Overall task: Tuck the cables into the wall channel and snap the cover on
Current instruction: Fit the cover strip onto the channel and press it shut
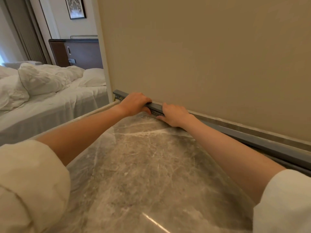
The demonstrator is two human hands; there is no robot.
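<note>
Left hand (135, 103) and right hand (175, 115) both clamped on grey cover (155, 105) along counter (143, 157); cables probably hidden underneath. Risk: pinched cable blocks snap.

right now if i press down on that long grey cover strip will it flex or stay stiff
The grey cover strip is long and thin, so it probably bows between the left hand and right hand. It looks like light plastic, likely snapping on section by section.
</note>
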